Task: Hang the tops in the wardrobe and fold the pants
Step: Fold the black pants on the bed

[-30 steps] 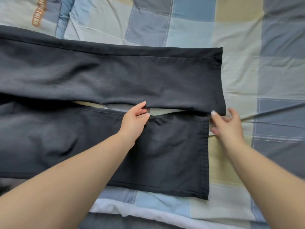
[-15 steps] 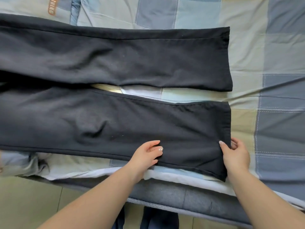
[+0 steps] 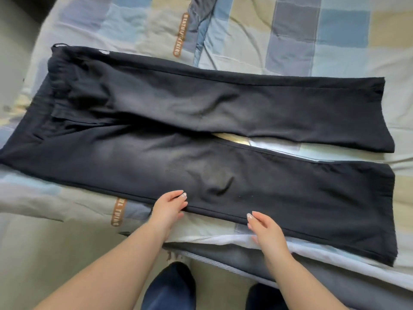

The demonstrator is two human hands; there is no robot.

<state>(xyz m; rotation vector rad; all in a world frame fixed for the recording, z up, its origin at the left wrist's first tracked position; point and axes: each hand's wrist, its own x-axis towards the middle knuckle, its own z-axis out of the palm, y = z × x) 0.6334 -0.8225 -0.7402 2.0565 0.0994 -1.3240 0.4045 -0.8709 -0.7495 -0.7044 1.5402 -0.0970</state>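
A pair of black pants (image 3: 201,113) lies flat across the bed, with the waistband at the left and both legs stretched to the right. A narrow gap shows between the legs. My left hand (image 3: 168,206) is at the near leg's front seam, fingers on top of the cloth and thumb at the edge, pinching it. My right hand (image 3: 264,229) is further right along the same seam. Its fingers are nearly straight and touch the edge without gripping.
A checked quilt (image 3: 301,30) in blue, grey and cream covers the bed, with an orange lettered label (image 3: 180,34) at the back. The bed's front edge (image 3: 223,258) runs below my hands. My two dark-socked feet (image 3: 172,287) stand on the pale floor.
The view has pulled back, so the whole pants now show. Both hands slid left along the near leg's front edge. My right hand has left the hem corner it held.
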